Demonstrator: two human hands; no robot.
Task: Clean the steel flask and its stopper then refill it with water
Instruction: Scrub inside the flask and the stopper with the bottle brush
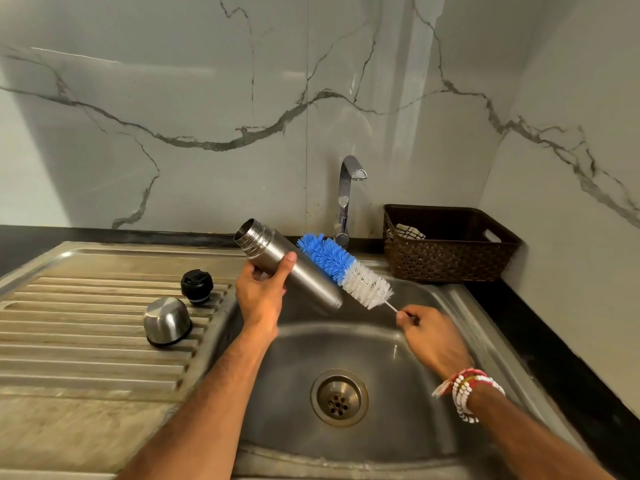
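My left hand [261, 289] grips the steel flask [304, 271] around its middle, tilted above the sink with its open mouth up and to the left. My right hand [431, 337] pinches the thin handle of a blue and white bottle brush [346, 270], whose bristles lie along the flask's outer right side. The black stopper [196, 286] stands on the draining board. In front of it the steel cup lid [167, 321] lies upside down on the ridges.
The steel sink basin [398, 358] has a drain [339, 398] at its bottom. A chrome tap [348, 192] rises behind it, with no water running. A brown woven basket [450, 244] holding a cloth sits at the back right. The ridged draining board [86, 334] lies left.
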